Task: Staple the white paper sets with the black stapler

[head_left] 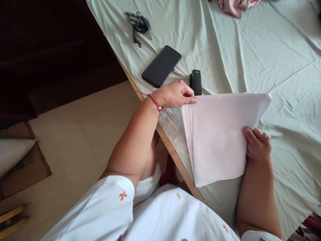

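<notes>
Several pale pinkish-white sheets of paper (220, 140) are held together as a stack over the table's front edge, their left edges slightly fanned. My left hand (177, 94) pinches the stack's upper left corner between thumb and fingers. On the right side, my right hand (259, 144) grips the edge with its thumb on top and its fingers partly hidden underneath. Just beyond my left hand stands a small black object (196, 82), perhaps a stapler, its lower end hidden behind the paper. A black smartphone (162, 66) lies a little farther off.
A light green cloth (291, 100) with creases covers the table. A bunch of keys (139, 24) lies near its left edge, and a pink cloth (237, 6) at the far side. Tiled floor (82, 137) shows at left, with a white sack (15, 154) on it.
</notes>
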Available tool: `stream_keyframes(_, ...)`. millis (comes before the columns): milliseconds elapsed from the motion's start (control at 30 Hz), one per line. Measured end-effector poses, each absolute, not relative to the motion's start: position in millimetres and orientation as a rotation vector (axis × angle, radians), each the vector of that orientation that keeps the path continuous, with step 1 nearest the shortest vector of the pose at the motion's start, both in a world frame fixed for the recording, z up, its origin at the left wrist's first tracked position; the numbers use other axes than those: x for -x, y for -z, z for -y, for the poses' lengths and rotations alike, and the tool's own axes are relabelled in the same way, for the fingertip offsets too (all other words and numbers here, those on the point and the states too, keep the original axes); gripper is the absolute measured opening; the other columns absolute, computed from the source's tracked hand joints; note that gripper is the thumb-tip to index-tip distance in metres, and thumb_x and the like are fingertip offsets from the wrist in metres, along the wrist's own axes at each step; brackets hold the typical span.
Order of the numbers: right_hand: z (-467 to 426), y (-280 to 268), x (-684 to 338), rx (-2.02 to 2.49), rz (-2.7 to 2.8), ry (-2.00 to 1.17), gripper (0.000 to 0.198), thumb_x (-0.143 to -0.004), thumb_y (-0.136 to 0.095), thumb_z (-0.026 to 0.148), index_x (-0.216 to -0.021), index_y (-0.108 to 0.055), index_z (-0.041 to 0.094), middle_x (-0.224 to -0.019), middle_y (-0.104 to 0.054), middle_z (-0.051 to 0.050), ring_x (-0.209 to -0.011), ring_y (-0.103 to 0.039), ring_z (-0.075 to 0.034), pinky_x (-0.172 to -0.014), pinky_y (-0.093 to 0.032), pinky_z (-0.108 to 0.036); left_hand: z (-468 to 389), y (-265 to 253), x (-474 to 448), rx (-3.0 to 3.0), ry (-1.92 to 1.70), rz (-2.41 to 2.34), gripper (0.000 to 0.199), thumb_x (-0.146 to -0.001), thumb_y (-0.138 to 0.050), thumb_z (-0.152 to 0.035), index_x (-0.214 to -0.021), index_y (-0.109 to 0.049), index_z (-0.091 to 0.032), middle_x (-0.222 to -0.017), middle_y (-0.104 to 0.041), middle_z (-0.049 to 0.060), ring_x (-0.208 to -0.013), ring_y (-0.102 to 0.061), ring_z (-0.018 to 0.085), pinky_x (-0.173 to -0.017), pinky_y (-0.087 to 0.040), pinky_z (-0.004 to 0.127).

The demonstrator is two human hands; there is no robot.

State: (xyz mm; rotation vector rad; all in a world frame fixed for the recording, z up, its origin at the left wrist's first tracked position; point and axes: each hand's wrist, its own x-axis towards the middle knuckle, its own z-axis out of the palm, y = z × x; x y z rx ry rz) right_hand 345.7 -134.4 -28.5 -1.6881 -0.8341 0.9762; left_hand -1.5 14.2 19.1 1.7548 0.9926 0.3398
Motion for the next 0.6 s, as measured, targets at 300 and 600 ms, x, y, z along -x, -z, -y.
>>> stream_keyframes(300,136.1,30.3,-348.9,1.706,0.858,-1.002,0.033,-0.067,-0.093,0.046,-0.090,-0.086,0.025,-0.083,-0.083,-0.001,-0.068,-0.075,-0.020,-0.065,-0.062,-0.031,-12.5,-17.8,-0.7,-1.748,-0.361,-1.013,0.036,-0.094,-0.058,-0.041,-0.068,-0.059,-0.016,-0.064,-0.039,-0.003,-0.064,-0.040,0.010,-0.068,-0.027,0.030)
stream_keyframes(600,140.7,33.5,-355.3,1.669,0.890,-1.010,0.029,-0.060,-0.098,0.041,-0.083,-0.086,0.028,-0.089,-0.084,0.001,-0.068,-0.072,-0.017,-0.068,-0.063,-0.030,-12.5,-16.1,-10.5,-1.801,-0.241,-0.845,0.033,-0.082,-0.067,-0.051,-0.080,-0.074,-0.019,-0.074,-0.066,0.000,-0.073,-0.060,0.015,-0.065,-0.038,0.026)
